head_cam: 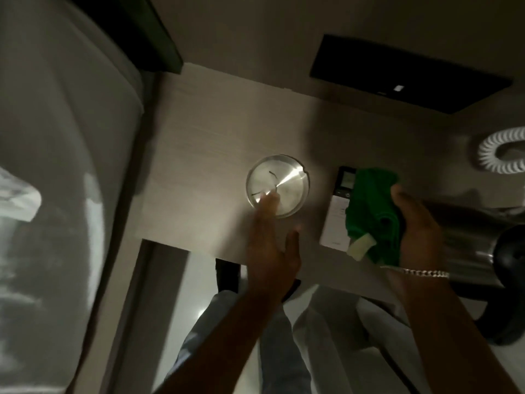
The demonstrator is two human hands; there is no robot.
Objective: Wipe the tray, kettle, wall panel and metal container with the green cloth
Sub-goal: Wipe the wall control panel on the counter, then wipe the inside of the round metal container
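Note:
A round shiny metal container (pixel 279 180) sits on the pale wooden desk (pixel 204 155). My left hand (pixel 270 245) is stretched out over the desk with its fingers apart, and its fingertips reach the container's near rim. My right hand (pixel 417 226) is to the right, shut on the bunched green cloth (pixel 372 211), which has a pale label hanging at its lower edge. The cloth hangs over a white remote control (pixel 339 206) lying on the desk. A dark rectangular panel (pixel 397 72) is mounted on the wall behind the desk. No tray is in view.
A white coiled cord (pixel 500 155) lies at the far right. A shiny metal body with a black rounded part (pixel 511 251), perhaps the kettle, is at the right edge. A pale curtain (pixel 62 166) fills the left. My legs and the floor show below the desk edge.

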